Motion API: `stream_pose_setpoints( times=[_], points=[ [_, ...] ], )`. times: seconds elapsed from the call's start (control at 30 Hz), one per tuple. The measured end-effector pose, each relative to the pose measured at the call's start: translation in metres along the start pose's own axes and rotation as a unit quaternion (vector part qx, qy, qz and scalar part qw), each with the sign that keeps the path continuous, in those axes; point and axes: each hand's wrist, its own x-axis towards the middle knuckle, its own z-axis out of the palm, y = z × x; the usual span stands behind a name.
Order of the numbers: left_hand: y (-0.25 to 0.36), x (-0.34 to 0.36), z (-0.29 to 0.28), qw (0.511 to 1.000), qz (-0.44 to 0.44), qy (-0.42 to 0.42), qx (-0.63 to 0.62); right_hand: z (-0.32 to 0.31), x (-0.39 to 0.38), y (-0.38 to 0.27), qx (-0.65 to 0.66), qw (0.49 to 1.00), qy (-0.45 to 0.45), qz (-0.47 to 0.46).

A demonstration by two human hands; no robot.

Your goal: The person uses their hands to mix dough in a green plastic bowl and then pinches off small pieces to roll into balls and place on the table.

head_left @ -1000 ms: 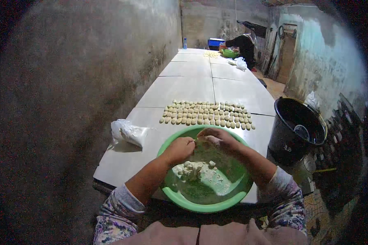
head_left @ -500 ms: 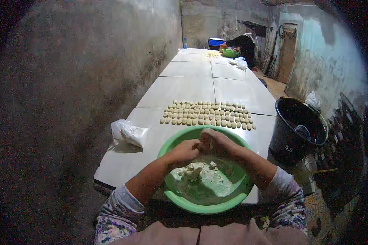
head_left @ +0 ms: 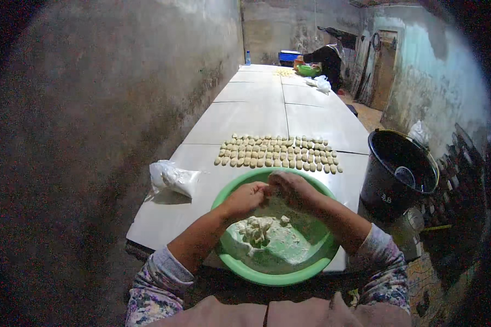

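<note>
Nearest, a green basin [head_left: 273, 272] sits at the near edge of the white tabletop [head_left: 256, 117], pale dough [head_left: 256, 231] lumped on its floor. Above the basin's far half, left hand [head_left: 245, 197] and right hand [head_left: 290, 188] meet, fingers curled and touching each other, grip pressed together on a small bit of dough mostly hidden between them. Left of the basin, a crumpled clear plastic bag [head_left: 172, 177] with white powder. Just beyond the basin, rows of small shaped dough pieces [head_left: 278, 152] laid out on the tabletop. Right, off the tabletop, a black bucket [head_left: 398, 174]. Far end: another person [head_left: 324, 60] bent over a second green basin [head_left: 309, 70], blue crate [head_left: 289, 55] behind
</note>
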Motion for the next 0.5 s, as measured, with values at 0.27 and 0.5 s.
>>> stream_pose_setpoints(
  times=[0.27, 0.5],
  points=[
    [-0.012, 0.001, -0.005, 0.999, 0.012, 0.021, 0.048, -0.012, 0.0, -0.031, 0.221, 0.972, -0.043, 0.073],
    [-0.017, 0.003, -0.008, 0.992, 0.064, 0.037, 0.102, -0.009, 0.0, -0.036, 0.353, 0.934, -0.007, 0.059]
  ],
)
